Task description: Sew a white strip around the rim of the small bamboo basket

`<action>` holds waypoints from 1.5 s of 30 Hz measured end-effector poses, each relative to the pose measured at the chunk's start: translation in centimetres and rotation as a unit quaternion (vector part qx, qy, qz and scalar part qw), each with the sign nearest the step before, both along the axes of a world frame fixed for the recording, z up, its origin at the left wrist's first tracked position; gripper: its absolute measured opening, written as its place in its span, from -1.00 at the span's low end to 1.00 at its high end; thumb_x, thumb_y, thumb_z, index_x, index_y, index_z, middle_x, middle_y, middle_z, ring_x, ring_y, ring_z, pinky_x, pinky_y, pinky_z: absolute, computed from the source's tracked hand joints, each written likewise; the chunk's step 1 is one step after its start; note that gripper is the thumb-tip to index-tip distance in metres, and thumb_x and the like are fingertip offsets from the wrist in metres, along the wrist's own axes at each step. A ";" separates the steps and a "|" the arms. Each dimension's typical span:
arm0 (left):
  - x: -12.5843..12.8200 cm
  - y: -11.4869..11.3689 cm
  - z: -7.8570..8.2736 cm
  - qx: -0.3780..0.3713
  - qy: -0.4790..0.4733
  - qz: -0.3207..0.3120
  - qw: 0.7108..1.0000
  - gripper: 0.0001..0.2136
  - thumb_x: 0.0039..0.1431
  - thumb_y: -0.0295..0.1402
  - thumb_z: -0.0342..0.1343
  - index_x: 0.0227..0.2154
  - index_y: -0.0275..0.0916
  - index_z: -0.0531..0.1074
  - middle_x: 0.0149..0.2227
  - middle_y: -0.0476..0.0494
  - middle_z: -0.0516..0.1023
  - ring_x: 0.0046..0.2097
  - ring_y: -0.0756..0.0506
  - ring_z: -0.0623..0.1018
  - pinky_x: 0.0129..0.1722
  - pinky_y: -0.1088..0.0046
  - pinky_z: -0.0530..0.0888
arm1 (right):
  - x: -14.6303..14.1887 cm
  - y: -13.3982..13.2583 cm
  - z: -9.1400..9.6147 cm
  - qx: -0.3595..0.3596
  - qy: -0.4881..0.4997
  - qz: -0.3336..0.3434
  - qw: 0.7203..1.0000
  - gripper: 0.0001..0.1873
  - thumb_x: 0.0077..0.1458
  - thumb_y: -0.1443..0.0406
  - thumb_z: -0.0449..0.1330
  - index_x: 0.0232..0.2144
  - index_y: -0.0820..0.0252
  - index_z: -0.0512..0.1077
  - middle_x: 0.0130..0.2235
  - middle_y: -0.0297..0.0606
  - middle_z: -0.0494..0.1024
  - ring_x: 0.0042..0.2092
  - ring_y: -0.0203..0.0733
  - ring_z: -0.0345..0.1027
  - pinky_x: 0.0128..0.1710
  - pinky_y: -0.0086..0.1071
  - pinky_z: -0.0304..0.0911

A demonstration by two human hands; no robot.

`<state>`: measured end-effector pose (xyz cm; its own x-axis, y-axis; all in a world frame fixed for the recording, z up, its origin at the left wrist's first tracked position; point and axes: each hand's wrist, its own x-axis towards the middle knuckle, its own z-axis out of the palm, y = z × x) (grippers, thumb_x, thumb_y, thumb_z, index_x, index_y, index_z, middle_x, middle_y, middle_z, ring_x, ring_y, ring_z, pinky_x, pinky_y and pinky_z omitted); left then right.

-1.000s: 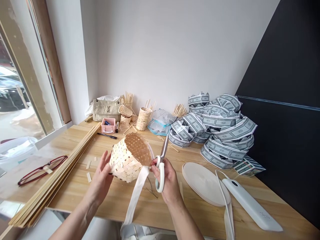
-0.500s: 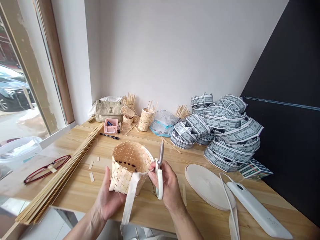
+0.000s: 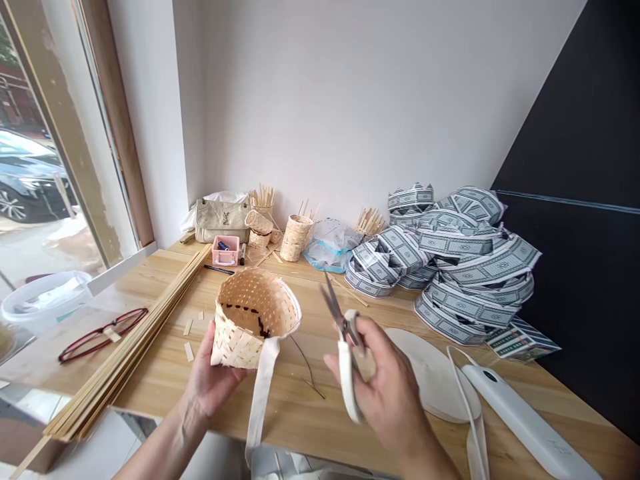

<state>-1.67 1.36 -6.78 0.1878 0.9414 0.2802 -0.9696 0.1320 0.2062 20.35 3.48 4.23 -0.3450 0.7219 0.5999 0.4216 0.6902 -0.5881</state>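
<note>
1. Woven basket (image 3: pixel 233 343) over the table (image 3: pixel 295 417), left hand (image 3: pixel 213 385) clasping its side and base: a slack hold could tip it
2. White tape (image 3: pixel 263 385) dangles, might snag
3. Dark thread (image 3: pixel 309 367) trails, easily nicked if parted scissors (image 3: pixel 346 377), clutched in the right hand (image 3: pixel 390 380), swing left

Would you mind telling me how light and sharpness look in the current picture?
Head view: pale, washed-out daylight beyond the window; head view: right hand and scissors slightly blurred, the woven basket crisper; head view: apparent wide-lens stretching toward the edges.
</note>
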 end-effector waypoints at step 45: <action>-0.3 -1.0 0.5 -0.145 0.085 0.013 0.986 -0.68 0.18 -0.18 0.01 -0.18 -0.28 0.50 -0.17 -0.20 0.58 -0.15 -0.20 0.55 -0.15 0.26 0.49 | -0.4 -1.7 0.2 0.095 -0.281 -0.012 0.955 -0.82 -0.20 0.41 0.21 -0.46 0.19 0.30 -0.40 -0.32 0.36 -0.34 -0.16 0.21 -0.38 -0.34 0.04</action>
<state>-1.96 0.33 -6.31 0.1840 0.9823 -0.0349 -0.9278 0.1853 0.3238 19.92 1.79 4.40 -0.6366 0.6296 0.4453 0.6502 0.7487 -0.1289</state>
